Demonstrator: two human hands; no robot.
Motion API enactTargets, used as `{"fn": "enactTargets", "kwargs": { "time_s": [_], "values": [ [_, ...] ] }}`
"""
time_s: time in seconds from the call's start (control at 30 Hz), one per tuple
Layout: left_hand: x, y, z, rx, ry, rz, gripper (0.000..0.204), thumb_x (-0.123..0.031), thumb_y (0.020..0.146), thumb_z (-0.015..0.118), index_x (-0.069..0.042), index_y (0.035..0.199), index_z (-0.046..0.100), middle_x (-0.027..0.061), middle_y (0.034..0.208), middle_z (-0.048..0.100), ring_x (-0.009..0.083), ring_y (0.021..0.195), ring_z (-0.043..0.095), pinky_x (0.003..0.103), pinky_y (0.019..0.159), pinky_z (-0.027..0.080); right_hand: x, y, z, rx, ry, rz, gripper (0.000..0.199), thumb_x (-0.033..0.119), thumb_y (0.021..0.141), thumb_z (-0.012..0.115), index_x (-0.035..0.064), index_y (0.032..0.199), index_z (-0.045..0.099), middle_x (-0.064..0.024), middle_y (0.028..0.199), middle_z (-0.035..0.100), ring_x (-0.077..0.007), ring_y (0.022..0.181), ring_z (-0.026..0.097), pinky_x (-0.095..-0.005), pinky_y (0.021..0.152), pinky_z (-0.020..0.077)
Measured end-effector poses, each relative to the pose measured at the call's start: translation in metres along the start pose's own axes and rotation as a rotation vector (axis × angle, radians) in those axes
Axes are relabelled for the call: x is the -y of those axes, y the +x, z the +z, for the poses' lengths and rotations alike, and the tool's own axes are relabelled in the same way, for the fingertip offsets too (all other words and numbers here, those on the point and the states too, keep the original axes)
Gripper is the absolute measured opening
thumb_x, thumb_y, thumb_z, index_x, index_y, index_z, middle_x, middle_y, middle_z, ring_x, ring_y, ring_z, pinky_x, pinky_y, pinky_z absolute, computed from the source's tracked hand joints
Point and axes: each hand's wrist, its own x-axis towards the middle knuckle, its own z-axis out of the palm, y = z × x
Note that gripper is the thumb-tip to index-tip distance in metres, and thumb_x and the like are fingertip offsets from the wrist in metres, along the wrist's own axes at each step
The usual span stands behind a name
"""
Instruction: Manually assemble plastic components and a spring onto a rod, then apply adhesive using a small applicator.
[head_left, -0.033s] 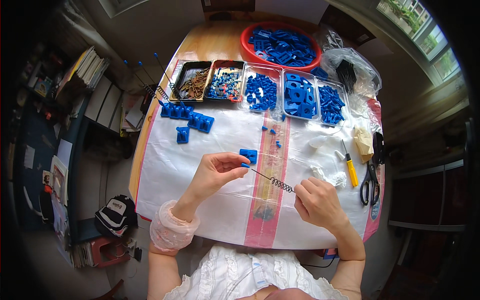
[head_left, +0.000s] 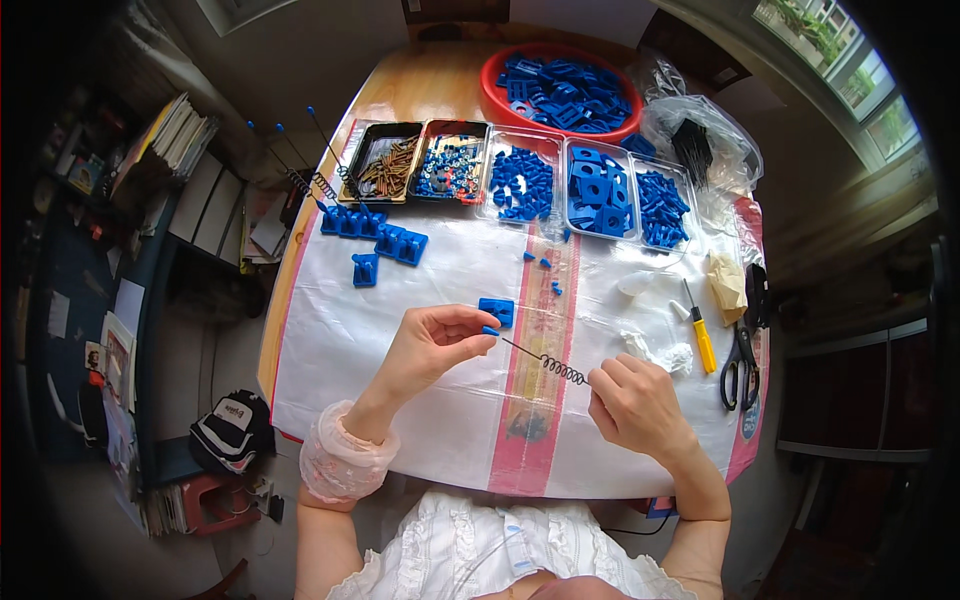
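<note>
My left hand [head_left: 440, 345] pinches a small blue plastic cap [head_left: 490, 331] between thumb and fingers. A black spring wire [head_left: 562, 369], straight at its left part and coiled further right, runs between my hands. Its right end disappears into the closed fingers of my right hand [head_left: 635, 402]. The wire's thin left tip points at the cap, close to it; I cannot tell whether they touch. Just beyond my left fingertips a square blue plastic base [head_left: 497, 311] lies on the white plastic sheet [head_left: 420, 430].
Across the back stand trays of brass screws [head_left: 390, 172], mixed nuts [head_left: 452, 168] and blue parts [head_left: 522, 185], before a red basin [head_left: 492, 90]. Blue bases [head_left: 402, 243], some bearing upright springs, sit left. A yellow screwdriver [head_left: 705, 345], scissors [head_left: 740, 375] and crumpled tissue [head_left: 660, 352] lie right.
</note>
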Motion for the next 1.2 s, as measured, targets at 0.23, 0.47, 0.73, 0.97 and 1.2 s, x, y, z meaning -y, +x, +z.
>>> {"fn": "enactTargets", "kwargs": {
  "time_s": [0.23,0.47,0.73,0.97,1.2],
  "values": [
    [0.0014,-0.0005,0.0003,0.034,-0.023,0.000,0.023,-0.001,0.093,0.079,0.000,0.115,0.078,0.0061,0.102,0.078,0.0107,0.091,0.074,0.025,0.085,0.061,-0.0019,-0.0015,0.0037,0.030,-0.018,0.010,0.015,0.006,0.078,0.070,0.0071,0.081,0.055,-0.0068,0.073,0.050,-0.0253,0.068,0.056,-0.0390,0.061,0.0477],
    [0.0018,-0.0005,-0.0003,0.060,-0.025,0.004,0.023,-0.001,0.094,0.078,-0.001,0.117,0.078,0.0061,0.102,0.078,0.0107,0.091,0.074,0.025,0.086,0.060,-0.0019,-0.0023,0.0035,0.035,-0.029,0.016,0.015,0.006,0.078,0.070,0.0073,0.081,0.055,-0.0066,0.073,0.050,-0.0253,0.068,0.056,-0.0392,0.061,0.0476],
    [0.0041,-0.0003,-0.0020,0.061,-0.021,0.002,0.023,-0.001,0.094,0.078,-0.002,0.116,0.079,0.0060,0.103,0.079,0.0109,0.091,0.074,0.025,0.086,0.061,-0.0033,-0.0034,0.0054,0.024,-0.031,0.028,0.015,0.006,0.077,0.070,0.0075,0.080,0.055,-0.0064,0.073,0.049,-0.0251,0.068,0.055,-0.0394,0.060,0.0475],
    [0.0022,0.0000,0.0027,0.004,0.107,0.034,0.021,0.005,0.090,0.079,0.002,0.111,0.079,0.0061,0.102,0.078,0.0115,0.094,0.074,0.024,0.088,0.060,-0.0052,-0.0067,0.0073,0.015,-0.091,0.017,0.016,0.008,0.075,0.071,0.0096,0.078,0.055,-0.0043,0.072,0.049,-0.0228,0.067,0.054,-0.0376,0.059,0.0443],
    [0.0058,0.0012,0.0041,-0.012,0.212,0.065,0.020,0.006,0.089,0.079,0.003,0.108,0.079,0.0062,0.103,0.077,0.0108,0.095,0.072,0.024,0.088,0.060,-0.0067,-0.0082,0.0084,0.021,-0.117,0.023,0.016,0.009,0.075,0.071,0.0100,0.078,0.055,-0.0039,0.072,0.049,-0.0222,0.067,0.055,-0.0375,0.059,0.0443]
  ]
}}
